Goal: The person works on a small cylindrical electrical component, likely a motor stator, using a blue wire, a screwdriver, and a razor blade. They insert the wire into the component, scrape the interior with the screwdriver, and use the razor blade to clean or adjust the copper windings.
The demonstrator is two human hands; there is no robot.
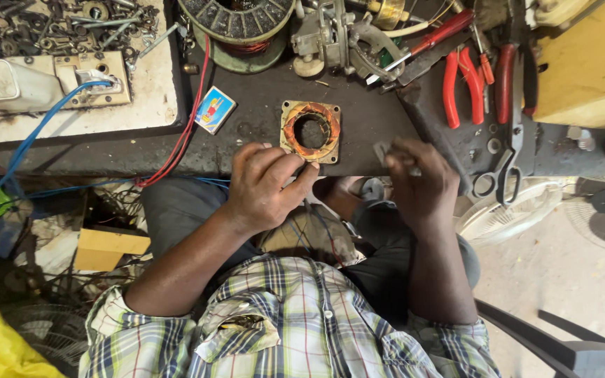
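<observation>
Left hand point(264, 189), centre frame, pinches the near edge of the square motor stator point(310, 131) lying flat on the dark surface point(260, 105). Best kept pressed flat. Right hand point(418, 182) clenches a small grey piece point(381, 151). Upper right: red pliers point(460, 77), scissors point(502, 168) crowd close.

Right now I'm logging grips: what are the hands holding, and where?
The left hand pinches the square motor stator at its near edge. The right hand grips a small grey piece; where exactly cannot be told.
</observation>
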